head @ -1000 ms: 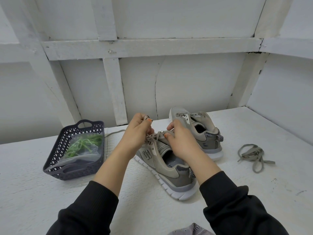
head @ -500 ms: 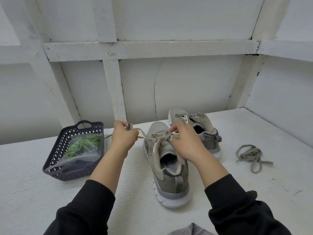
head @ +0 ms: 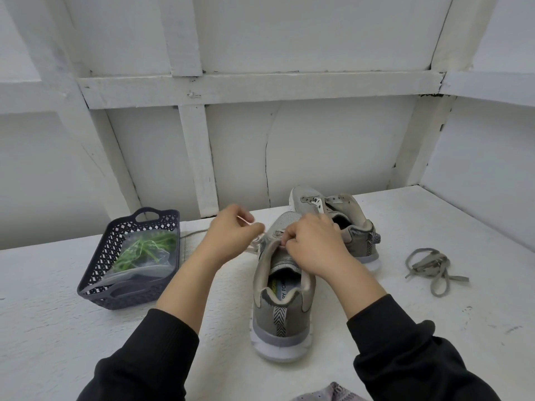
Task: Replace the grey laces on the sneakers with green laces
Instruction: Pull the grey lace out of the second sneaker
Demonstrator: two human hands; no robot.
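Mid-swap at a white table: near sneaker heel-first to the camera, with left hand just left of its toe, fingers curled tight on a pale strand of grey lace drawn out sideways from the eyelets. Down on the tongue and upper eyelets, right hand, fingertips pinching the lacing there; exactly which crossing, impossible to tell. Just behind and to the right, far sneaker with eyelets bare and tongue loose. Well apart on the right of the table, a removed lace in a loose heap, presumably from that shoe. On the left, near the left forearm, a dark basket with green laces untouched inside a clear bag. By the look of it, an early stage: one shoe stripped, the second partly unthreaded, no green fitted anywhere. Left to do: finish drawing out this grey lace, open the bag, thread green through both shoes.
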